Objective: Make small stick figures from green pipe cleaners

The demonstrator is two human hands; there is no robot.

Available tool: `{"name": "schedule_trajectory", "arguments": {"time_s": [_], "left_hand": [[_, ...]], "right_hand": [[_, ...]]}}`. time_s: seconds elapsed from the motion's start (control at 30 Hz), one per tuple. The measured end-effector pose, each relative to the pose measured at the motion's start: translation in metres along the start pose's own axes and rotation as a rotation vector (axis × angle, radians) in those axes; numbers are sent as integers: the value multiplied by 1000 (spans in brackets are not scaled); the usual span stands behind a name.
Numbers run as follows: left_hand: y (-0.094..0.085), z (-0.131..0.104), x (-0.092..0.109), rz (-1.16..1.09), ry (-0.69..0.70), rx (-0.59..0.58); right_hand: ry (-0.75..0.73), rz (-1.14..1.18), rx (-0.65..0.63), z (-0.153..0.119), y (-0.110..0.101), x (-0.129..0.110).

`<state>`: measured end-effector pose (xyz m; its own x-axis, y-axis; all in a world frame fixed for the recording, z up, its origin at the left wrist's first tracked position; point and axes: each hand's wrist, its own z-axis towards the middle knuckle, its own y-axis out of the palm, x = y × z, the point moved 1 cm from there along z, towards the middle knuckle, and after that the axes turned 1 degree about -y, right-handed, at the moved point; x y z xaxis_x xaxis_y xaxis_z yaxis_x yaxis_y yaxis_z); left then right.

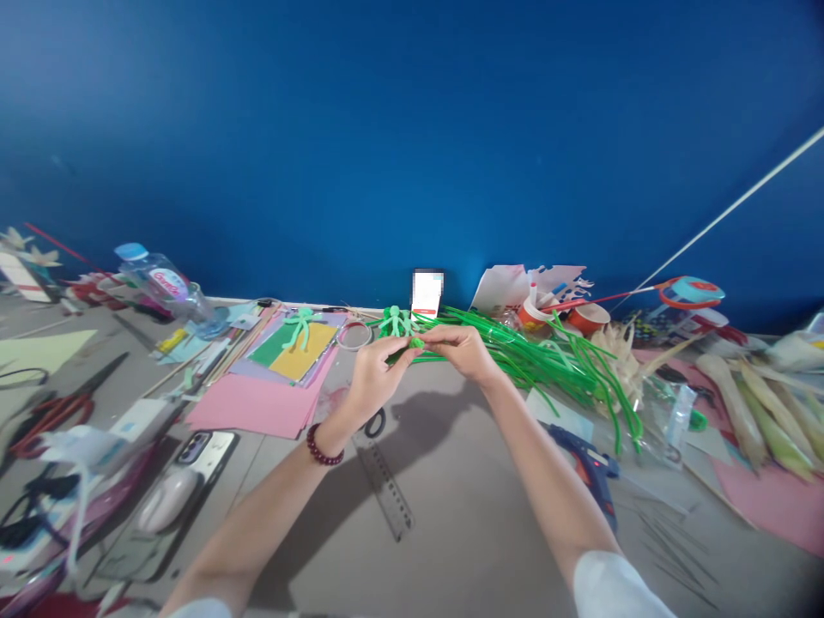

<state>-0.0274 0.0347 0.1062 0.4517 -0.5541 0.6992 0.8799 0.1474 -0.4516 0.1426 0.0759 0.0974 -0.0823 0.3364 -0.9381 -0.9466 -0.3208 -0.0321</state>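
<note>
Both hands meet in front of the phone at the wall, around a small bright green piece of pipe cleaner (417,342), bunched or coiled; its exact shape is too small to make out. My left hand (378,371), with a dark red bead bracelet on the wrist, pinches it from the left. From the right, thumb and fingers of my right hand (462,348) close on it. Just behind are pale green little figures (395,322) and a bundle of long green pipe cleaners (547,356). Below the hands lies a clear ruler (384,485) beside black scissor handles (375,422).
A lit phone (427,293) leans on the blue wall. Coloured sheets (257,403) with another green figure (299,329) lie left, near a bottle (160,279) and a second phone (206,455). A glue gun (589,468), paper cups (589,318) and dried husks (766,421) lie right.
</note>
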Motion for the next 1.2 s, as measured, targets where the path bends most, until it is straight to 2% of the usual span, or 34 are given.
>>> {"name": "schedule_trajectory", "arguments": {"time_s": [0.17, 0.4, 0.53, 0.73, 1.2], "left_hand": [[0, -1, 0, 5, 35, 42], [2, 1, -2, -57, -12, 62], [5, -1, -5, -113, -69, 113], [6, -5, -6, -197, -148, 92], [7, -5, -6, -100, -41, 133]], "right_hand": [[-33, 21, -15, -1, 0, 1], [-85, -18, 12, 0, 1, 3], [-25, -28, 52, 1, 3, 2], [26, -2, 84, 2, 2, 7], [18, 5, 77, 3, 2, 11]]}}
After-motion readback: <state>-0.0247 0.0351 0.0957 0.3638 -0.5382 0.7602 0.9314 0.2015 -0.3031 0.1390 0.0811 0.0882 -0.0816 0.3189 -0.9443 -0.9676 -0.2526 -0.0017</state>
